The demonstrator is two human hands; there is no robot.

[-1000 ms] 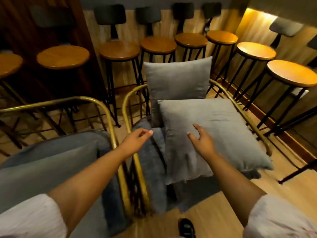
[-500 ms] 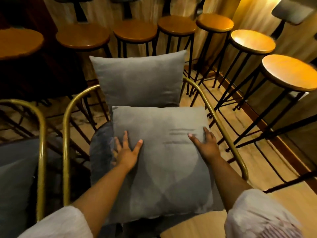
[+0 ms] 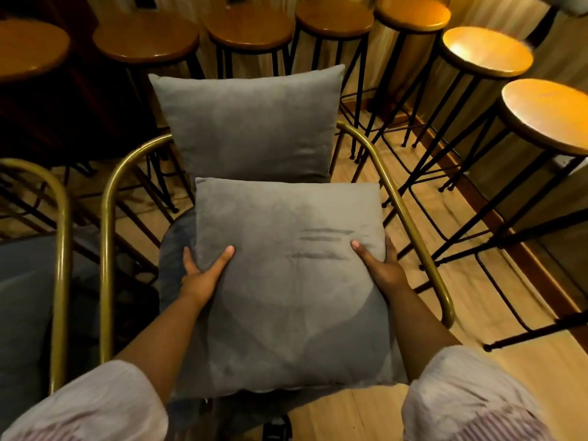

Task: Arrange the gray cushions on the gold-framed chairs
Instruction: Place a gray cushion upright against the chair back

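Note:
A gray cushion [image 3: 286,281] lies flat on the seat of a gold-framed chair [image 3: 410,218] right in front of me. My left hand [image 3: 203,272] grips its left edge, thumb on top and fingers underneath. My right hand [image 3: 380,265] grips its right edge the same way. A second gray cushion [image 3: 251,125] stands upright against the chair's back, touching the far edge of the flat one. The chair's dark seat pad [image 3: 176,243] shows at the left of the flat cushion.
Another gold-framed chair [image 3: 62,249] with a gray seat stands close on the left. Several round wooden bar stools [image 3: 486,52] with black legs ring the back and right side. Wooden floor [image 3: 461,224] lies to the right of the chair.
My view moved closer and over the chair. Both hands went from reaching, to resting flat on the cushion, to gripping its left and right edges. The flat cushion now sits squarer on the seat.

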